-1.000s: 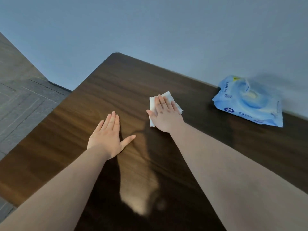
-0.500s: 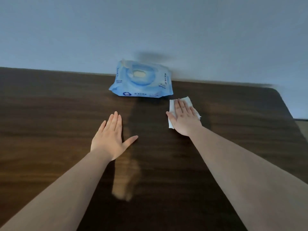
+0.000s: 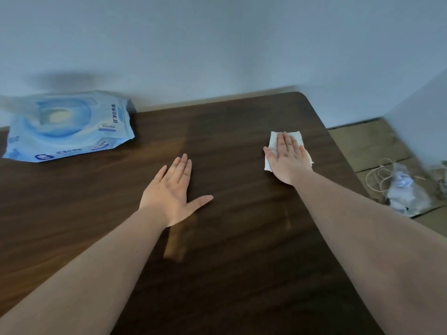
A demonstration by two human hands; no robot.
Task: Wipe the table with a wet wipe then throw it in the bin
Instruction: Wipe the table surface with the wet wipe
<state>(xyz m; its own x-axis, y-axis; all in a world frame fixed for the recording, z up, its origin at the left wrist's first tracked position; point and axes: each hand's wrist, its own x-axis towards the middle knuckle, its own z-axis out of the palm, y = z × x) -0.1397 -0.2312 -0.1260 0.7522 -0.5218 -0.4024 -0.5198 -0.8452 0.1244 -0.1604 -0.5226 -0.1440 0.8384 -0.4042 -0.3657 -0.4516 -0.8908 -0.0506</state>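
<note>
Dark wood table (image 3: 242,238): your right hand (image 3: 289,158) presses the wipe (image 3: 273,140) flat at 2 o'clock, left hand (image 3: 173,193) open, palm down, holding nothing.

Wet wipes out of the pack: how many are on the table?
1. A single wet wipe lies flat under the right hand near the table's far right corner. Folded layers cannot be ruled out.

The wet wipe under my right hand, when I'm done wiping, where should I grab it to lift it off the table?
Probably pinch the wet wipe at its far left corner, coming from above. It lies flat under the right hand, and that corner shows clear of the fingers.
</note>
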